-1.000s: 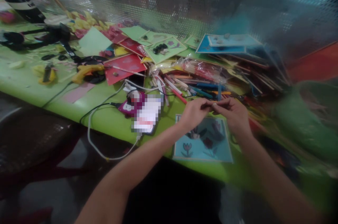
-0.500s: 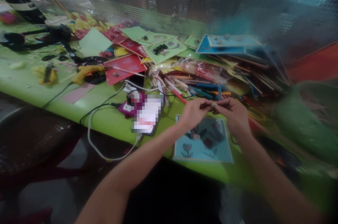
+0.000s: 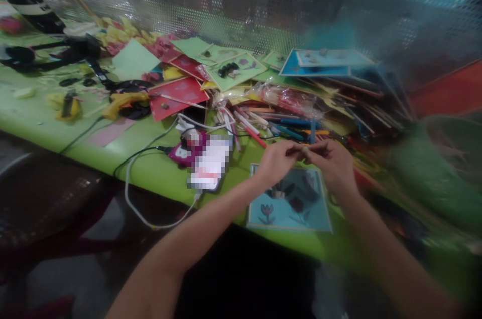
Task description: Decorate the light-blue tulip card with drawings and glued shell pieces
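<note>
Above a blue card (image 3: 278, 213) with flower pictures, my left hand (image 3: 277, 159) and my right hand (image 3: 335, 162) meet at the fingertips. Both are closed in a pinch around one small pale piece (image 3: 305, 150), too small to name. The card lies on the green table (image 3: 150, 178) near its front edge, its top part shaded and partly hidden by my hands. Dark and pale bits sit on the card just below my left hand.
Left of my arms lies a lit phone (image 3: 210, 166) with a white cable (image 3: 130, 193). Pens (image 3: 288, 131) and stacked coloured cards (image 3: 233, 70) crowd the back. At the right is a green basin (image 3: 444, 173); yellow-handled scissors (image 3: 126, 103) lie left.
Both hands stay in nearly the same place; the small pale piece shows a little less between the fingertips.
</note>
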The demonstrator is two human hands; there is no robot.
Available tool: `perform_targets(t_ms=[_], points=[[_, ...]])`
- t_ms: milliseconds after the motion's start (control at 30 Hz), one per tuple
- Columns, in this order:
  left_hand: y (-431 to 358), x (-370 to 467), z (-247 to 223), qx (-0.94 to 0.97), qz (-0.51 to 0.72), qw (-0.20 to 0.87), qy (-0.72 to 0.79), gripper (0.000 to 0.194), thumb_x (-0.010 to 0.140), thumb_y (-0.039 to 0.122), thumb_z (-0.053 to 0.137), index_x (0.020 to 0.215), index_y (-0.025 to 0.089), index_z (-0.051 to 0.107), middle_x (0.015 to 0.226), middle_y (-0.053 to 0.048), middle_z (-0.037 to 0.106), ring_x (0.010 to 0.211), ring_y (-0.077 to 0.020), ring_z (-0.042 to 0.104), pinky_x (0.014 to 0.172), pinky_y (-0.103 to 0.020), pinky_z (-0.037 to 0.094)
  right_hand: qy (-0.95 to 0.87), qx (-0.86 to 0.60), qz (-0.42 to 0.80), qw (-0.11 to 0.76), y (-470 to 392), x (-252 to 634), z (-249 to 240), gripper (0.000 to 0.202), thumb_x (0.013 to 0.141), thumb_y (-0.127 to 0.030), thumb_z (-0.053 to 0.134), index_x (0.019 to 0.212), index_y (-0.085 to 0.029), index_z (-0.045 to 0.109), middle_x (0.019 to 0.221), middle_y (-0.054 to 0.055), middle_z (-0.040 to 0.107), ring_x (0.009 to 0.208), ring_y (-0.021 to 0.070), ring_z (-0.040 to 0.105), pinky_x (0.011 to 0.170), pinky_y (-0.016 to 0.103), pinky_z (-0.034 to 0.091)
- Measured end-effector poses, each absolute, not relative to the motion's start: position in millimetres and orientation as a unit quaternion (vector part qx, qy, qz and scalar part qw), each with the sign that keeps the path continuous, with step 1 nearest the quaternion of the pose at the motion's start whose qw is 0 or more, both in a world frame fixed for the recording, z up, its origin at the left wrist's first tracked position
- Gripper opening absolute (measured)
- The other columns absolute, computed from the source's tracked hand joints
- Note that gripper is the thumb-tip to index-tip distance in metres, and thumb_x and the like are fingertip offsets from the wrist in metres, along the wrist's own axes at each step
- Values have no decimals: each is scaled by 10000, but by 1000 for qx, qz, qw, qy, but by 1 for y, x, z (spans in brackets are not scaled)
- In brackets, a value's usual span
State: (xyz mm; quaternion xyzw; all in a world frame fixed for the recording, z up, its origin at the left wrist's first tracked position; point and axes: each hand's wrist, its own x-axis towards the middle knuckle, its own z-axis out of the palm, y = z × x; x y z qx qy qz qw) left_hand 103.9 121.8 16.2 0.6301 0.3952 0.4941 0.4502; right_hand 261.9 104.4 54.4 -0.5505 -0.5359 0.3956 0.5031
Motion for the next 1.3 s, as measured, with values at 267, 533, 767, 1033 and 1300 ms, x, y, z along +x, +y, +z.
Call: perform_targets(t_ms=[267, 533, 767, 1033, 1300], points=[[121, 103, 20, 628, 494, 452, 397, 181, 879, 129, 693, 1013, 157, 811, 1021, -85, 817, 922, -198, 750, 857, -287, 590, -550, -545, 398, 492, 103, 263, 57, 415, 653, -515, 929, 794, -204, 693, 691, 14, 724, 628, 168, 682, 640, 316, 581], [118, 106, 16, 646, 497, 414, 406, 217, 859, 81, 671, 989, 179, 814, 999, -66, 815, 917, -189, 744, 839, -268, 581, -554, -551, 374, 499, 103, 261, 55, 383, 651, -473, 931, 746, -224, 657, 653, -2, 699, 594, 173, 664, 603, 323, 574], [120, 106, 18, 619, 493, 466, 396, 202, 871, 95, 678, 1010, 155, 812, 1045, -85, 817, 933, -196, 747, 835, -269, 581, -551, -551, 381, 498, 101, 262, 56, 356, 658, -430, 932, 772, -201, 684, 691, 14, 729, 616, 153, 660, 618, 297, 561], [121, 106, 17, 611, 503, 477, 382, 201, 867, 105, 681, 1009, 165, 811, 1031, -73, 818, 913, -183, 750, 849, -273, 594, -556, -540, 387, 499, 103, 264, 55, 395, 657, -497, 930, 780, -212, 685, 692, 7, 724, 609, 159, 668, 601, 303, 566], [119, 108, 14, 621, 502, 458, 391, 210, 866, 87, 665, 1001, 159, 809, 1033, -79, 814, 915, -188, 747, 835, -268, 589, -549, -537, 398, 502, 105, 265, 53, 382, 637, -475, 941, 750, -211, 689, 670, 0, 714, 589, 151, 654, 589, 299, 560]])
